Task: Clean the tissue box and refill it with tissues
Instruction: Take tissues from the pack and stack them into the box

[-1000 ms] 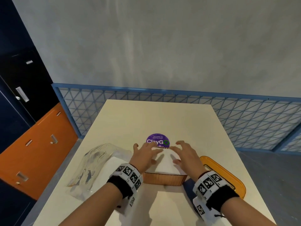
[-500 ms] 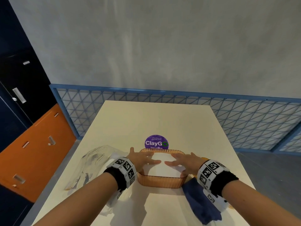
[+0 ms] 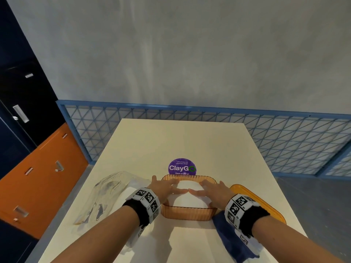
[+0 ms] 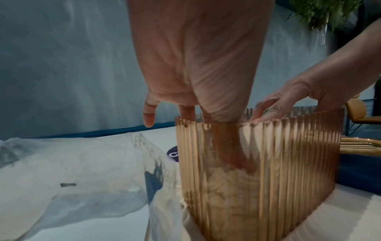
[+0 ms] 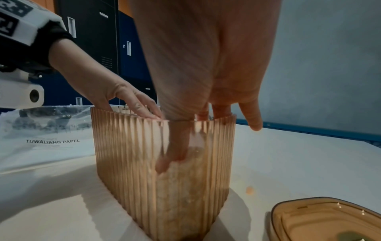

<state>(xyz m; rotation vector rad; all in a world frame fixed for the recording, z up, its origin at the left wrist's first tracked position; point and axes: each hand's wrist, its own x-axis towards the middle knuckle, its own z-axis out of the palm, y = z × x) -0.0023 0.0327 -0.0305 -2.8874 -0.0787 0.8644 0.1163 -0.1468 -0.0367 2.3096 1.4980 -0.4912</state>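
1. Head view: my left hand [image 3: 167, 188] and right hand [image 3: 212, 190] lie flat, fingers straight and spread, pressing on the white tissues [image 3: 187, 199] inside the ribbed amber tissue box [image 3: 188, 214]. Neither grips anything; the fingertips nearly meet at the centre of the frame. The box stands on the cream bench [image 3: 171, 141], just below the purple round sticker [image 3: 182, 167]. Its amber lid [image 3: 266, 204] lies at the right, behind my right wrist, and a dark blue cloth [image 3: 229, 242] sits at lower right. A clear plastic wrapper [image 3: 106, 194] lies at the left.

2. Left wrist view: my left hand [image 4: 198, 65] reaches down from the top of the frame, the thumb dipping into the tissue box [image 4: 278, 163] onto the tissues [image 4: 224, 187]; the little finger hangs outside the rim. My right hand [image 4: 305, 94] enters from the right, fingers over the rim. The wrapper [image 4: 82, 171] fills the lower left.

3. Right wrist view: my right hand [image 5: 206, 65] has its thumb straight down inside the box [image 5: 128, 154], touching the tissues [image 5: 185, 179]. My left hand [image 5: 123, 97] comes in from the left. The lid [image 5: 325, 218] lies open-side up at lower right; the wrapper [image 5: 51, 138] at the left reads "TUWALYANG PAPEL".
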